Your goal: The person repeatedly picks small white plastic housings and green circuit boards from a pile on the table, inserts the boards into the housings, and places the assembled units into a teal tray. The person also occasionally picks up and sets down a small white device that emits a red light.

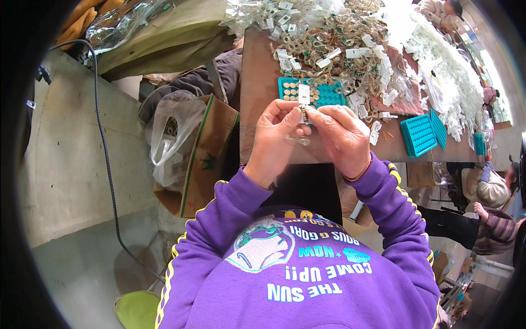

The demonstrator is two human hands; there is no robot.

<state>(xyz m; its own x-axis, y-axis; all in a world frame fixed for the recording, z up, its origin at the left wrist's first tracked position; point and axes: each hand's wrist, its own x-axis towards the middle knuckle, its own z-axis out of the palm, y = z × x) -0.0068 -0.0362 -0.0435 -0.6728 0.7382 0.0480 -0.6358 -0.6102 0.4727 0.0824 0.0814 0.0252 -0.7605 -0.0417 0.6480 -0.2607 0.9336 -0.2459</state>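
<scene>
Over the near edge of the table, my left hand (272, 137) pinches a small corded piece with a white tag (304, 94). My right hand (345, 136) meets it there, thumb and fingertips closed on the same piece. A small dark and gold part (304, 114) shows between the fingertips, and a thin pale loop (299, 140) hangs below my left fingers. The exact kind of the piece is too small to make out. Just beyond my hands lies a teal tray (338, 98) with round moulded hollows; several round beige pieces (290, 92) sit in its left part.
A heap of tagged corded pieces (350, 55) spreads over the brown table (253, 82). Further right are two teal trays (421, 136) and a pile of clear packets (452, 82). A cardboard box (211, 148) with a plastic bag (172, 142) stands left. Other people (485, 186) are at right.
</scene>
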